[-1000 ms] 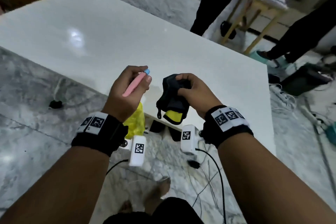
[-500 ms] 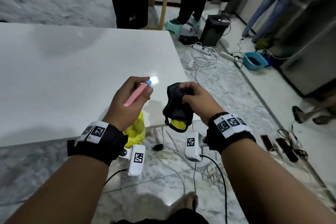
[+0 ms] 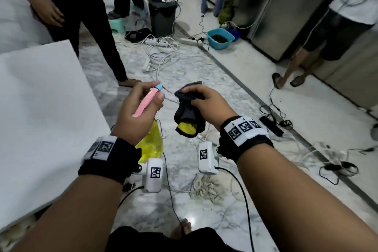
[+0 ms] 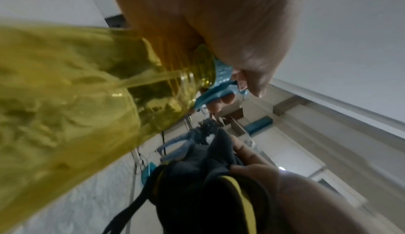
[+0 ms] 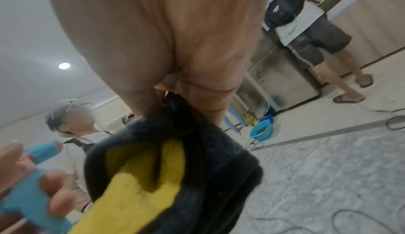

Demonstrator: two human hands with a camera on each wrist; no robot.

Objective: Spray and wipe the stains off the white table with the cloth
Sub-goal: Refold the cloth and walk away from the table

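Note:
My left hand (image 3: 141, 108) grips a spray bottle (image 3: 150, 143) with a clear yellow body, pink lever and blue nozzle; in the left wrist view the yellow bottle (image 4: 76, 108) fills the left side under the hand (image 4: 219, 30). My right hand (image 3: 201, 100) holds a bunched dark grey and yellow cloth (image 3: 189, 117), which hangs below the fingers; the cloth (image 5: 175, 177) also shows close up in the right wrist view, under the hand (image 5: 186, 47). Both hands are over the floor, to the right of the white table (image 3: 41, 118). No stain shows on the visible table part.
Several people stand around: one by the table's far corner (image 3: 67, 6), another at the right (image 3: 327, 37). Cables and power strips (image 3: 161, 47) litter the marble floor. A dark bin (image 3: 163, 14), a blue basin (image 3: 221, 38) and steel cabinets (image 3: 286, 6) lie ahead.
The view has swung right, so the table slid from the centre to the left edge. Both hands keep the same hold on bottle and cloth, now over the floor.

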